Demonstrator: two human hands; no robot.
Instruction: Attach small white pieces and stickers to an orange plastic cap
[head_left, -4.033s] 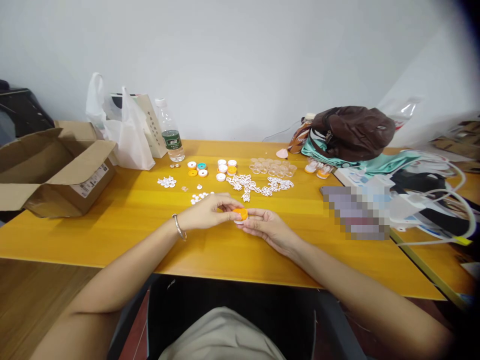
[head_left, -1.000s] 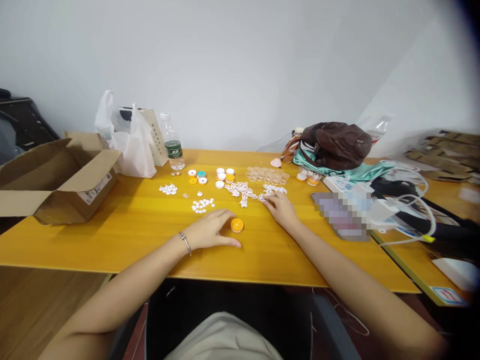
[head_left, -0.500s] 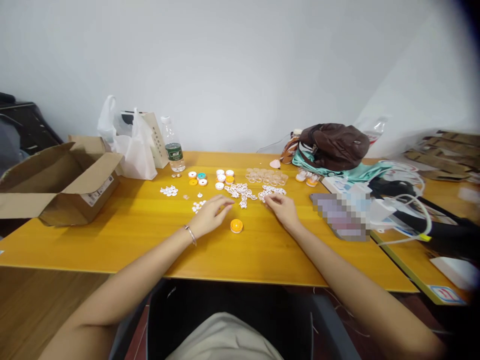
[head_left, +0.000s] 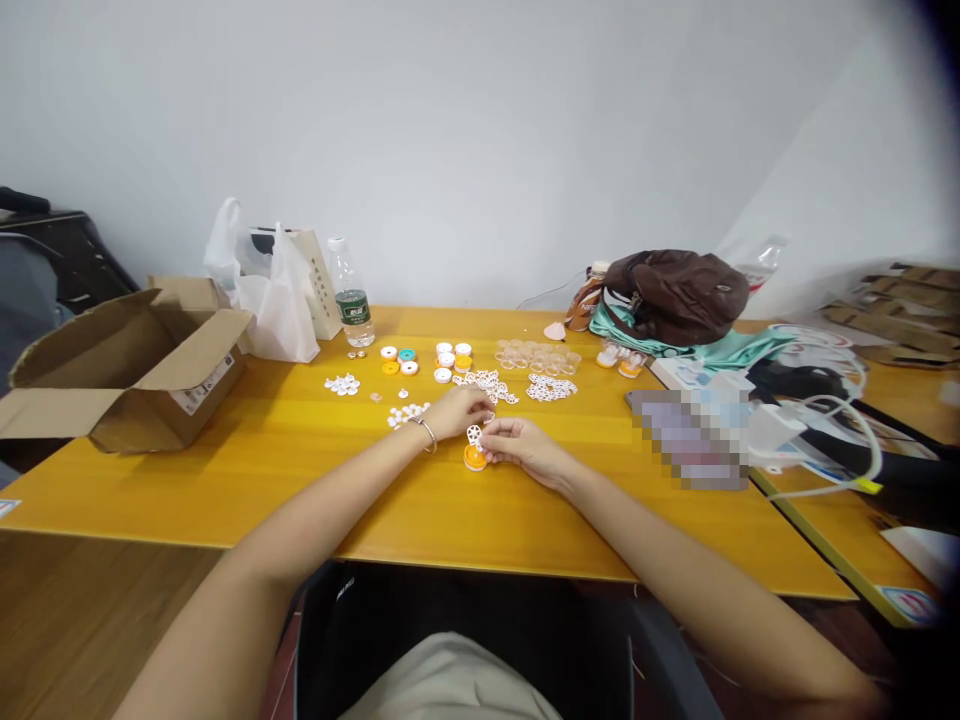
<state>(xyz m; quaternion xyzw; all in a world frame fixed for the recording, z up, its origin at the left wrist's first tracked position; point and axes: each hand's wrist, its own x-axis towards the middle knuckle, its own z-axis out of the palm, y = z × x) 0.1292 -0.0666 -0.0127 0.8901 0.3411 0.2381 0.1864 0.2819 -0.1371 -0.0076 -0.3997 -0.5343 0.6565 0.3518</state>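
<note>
Two hands at the orange cap

One small round orange cap (head_left: 475,458) lay on the yellow table (head_left: 300,470), in front of the water bottle (head_left: 351,297). The right hand (head_left: 521,448) pinched a white spoked wheel (head_left: 474,434) just above that cap. The left hand (head_left: 459,410), fingers curled, rested just behind the cap.

The bottle (head_left: 351,296) label and box (head_left: 127,365) sticker print are too small to read.

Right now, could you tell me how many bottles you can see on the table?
2. One clear water bottle with a green label stands upright beside the white plastic bag; another clear bottle lies behind the brown bag, partly hidden. More may be concealed there.
</note>
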